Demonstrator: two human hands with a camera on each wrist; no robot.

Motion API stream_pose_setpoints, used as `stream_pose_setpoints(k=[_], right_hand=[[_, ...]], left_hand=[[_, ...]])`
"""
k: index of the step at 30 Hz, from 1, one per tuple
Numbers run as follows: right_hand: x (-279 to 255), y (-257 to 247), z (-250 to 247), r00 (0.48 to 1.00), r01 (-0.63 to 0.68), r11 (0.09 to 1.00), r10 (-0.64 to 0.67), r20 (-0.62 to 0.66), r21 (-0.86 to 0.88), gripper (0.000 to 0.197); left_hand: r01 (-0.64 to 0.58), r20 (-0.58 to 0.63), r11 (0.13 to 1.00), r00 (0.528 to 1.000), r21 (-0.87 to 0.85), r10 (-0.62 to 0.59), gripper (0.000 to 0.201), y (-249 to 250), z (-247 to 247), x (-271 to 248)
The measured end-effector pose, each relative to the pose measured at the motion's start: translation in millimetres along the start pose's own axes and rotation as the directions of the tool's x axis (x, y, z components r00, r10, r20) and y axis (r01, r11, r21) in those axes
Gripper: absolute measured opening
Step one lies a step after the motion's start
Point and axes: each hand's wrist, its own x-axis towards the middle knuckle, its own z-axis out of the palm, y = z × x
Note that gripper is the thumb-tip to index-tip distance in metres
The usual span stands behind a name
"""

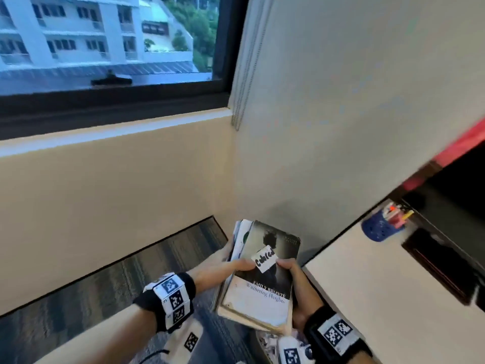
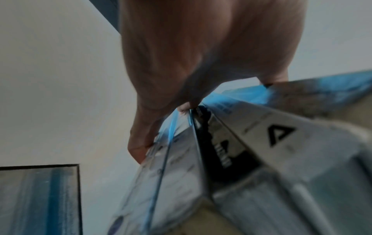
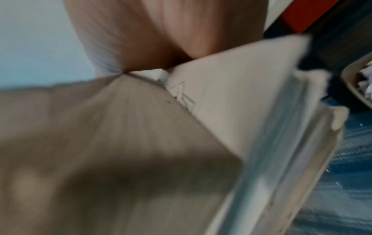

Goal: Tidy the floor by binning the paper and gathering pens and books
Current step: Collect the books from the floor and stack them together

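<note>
Window (image 1: 105,43) is filling the upper left, a pale building showing outside; the beige sill wall is running beneath it. Striped carpet floor (image 1: 91,292) is lying below, along the wall base.

Left hand (image 1: 223,271) is reaching in from lower left, a marker wristband on the wrist. Thumb is pressing on the top cover; the fingers (image 2: 138,152) are curling under the left edge of the stack of books (image 1: 259,282), grasping it. Left wrist view is showing thin blue-edged booklets fanned at that side.

The stack is being held in mid-air, above the carpet, near the room corner, just left of the white table (image 1: 380,298). Top book is a dark-covered paperback reading "Emily Brontë, Wuthering Heights", a white handwritten label (image 1: 265,258) stuck across the cover. Thinner items are showing at the far left edge.

Right hand (image 1: 296,282) is gripping the stack's right edge, thumb on the cover beside the label; right wrist view is badly blurred, the fingers there not readable.

Farther right, a blue pen cup (image 1: 380,229) is standing on the table, pens in it. A beige bin (image 3: 356,82) holding crumpled paper is showing at the right wrist view's edge.
</note>
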Motion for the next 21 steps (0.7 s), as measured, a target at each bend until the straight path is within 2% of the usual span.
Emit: stream_pose_setpoints(k=[2, 5, 6, 10, 13, 19, 21], right_hand=[[-17.9, -7.7, -26.5, 0.996, 0.048, 0.995, -0.041, -0.075, 0.086, 0.061], [-42.5, -22.6, -80.4, 0.985, 0.117, 0.97, -0.087, -0.146, 0.215, 0.051], [-46.8, -25.5, -96.5, 0.982, 0.145, 0.958, -0.109, -0.153, 0.247, 0.049], [-65.9, -49.7, -161.8, 0.964, 0.256, 0.877, -0.2, -0.175, 0.406, 0.042], [-74.4, -69.3, -199.1, 0.962, 0.275, 0.832, -0.235, -0.143, 0.483, 0.041], [-46.0, -91.6, -270.6, 0.96, 0.278, 0.83, -0.252, -0.121, 0.483, 0.041], [-26.2, -98.3, -288.1, 0.958, 0.278, 0.886, -0.225, -0.179, 0.372, 0.04]], left_hand=[[0.013, 0.06, 1.0, 0.998, 0.0, -0.013, 0.058, 8.5, 29.9, 20.1], [0.042, 0.151, 0.999, 0.988, 0.003, -0.041, 0.086, 18.7, 89.8, 62.4], [0.04, 0.172, 0.999, 0.984, 0.003, -0.04, 0.089, 20.1, 106.9, 74.2], [0.024, 0.235, 1.0, 0.972, 0.02, -0.028, 0.065, 31.0, 187.3, 128.0], [0.019, 0.242, 0.999, 0.97, 0.027, -0.025, 0.057, 41.0, 234.7, 157.5], [-0.001, 0.211, 0.994, 0.977, 0.109, -0.023, 0.057, 61.2, 275.1, 209.3], [0.011, 0.207, 0.982, 0.977, 0.19, -0.051, 0.061, 64.6, 275.5, 226.8]])
